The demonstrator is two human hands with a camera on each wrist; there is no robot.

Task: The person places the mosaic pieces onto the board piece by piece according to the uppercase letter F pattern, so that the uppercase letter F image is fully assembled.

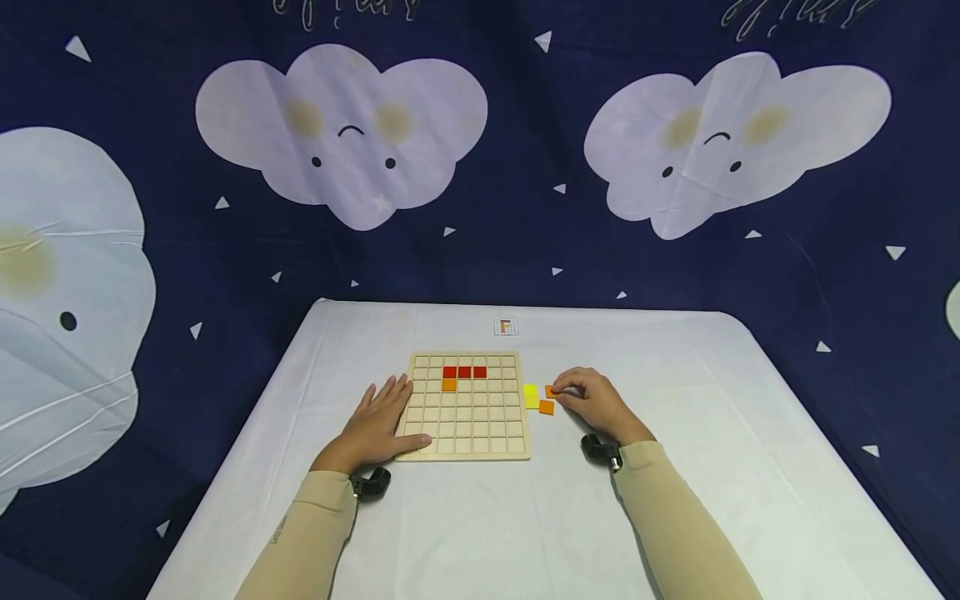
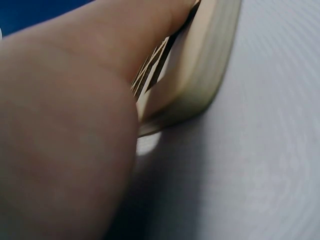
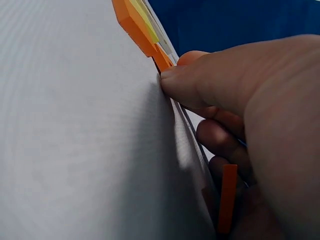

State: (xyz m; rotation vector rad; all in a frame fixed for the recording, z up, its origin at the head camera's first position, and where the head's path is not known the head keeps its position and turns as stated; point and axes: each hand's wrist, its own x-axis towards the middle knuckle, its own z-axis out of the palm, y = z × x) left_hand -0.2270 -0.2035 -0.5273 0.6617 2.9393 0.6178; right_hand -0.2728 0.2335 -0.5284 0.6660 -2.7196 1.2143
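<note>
My left hand lies with spread fingers over the left edge of a wooden grid board, its thumb on the lower part. On the board sit a row of red tiles and one orange tile below the leftmost red. Right of the board, my right hand pinches an orange tile between thumb and fingertips, at the table surface. In the right wrist view another orange tile shows edge-on by the curled lower fingers; how it is held is unclear.
Yellow tiles lie against the board's right edge, with a loose orange tile beside them. A small printed grid pattern lies beyond the board on the white table. A dark blue cloth with clouds hangs behind.
</note>
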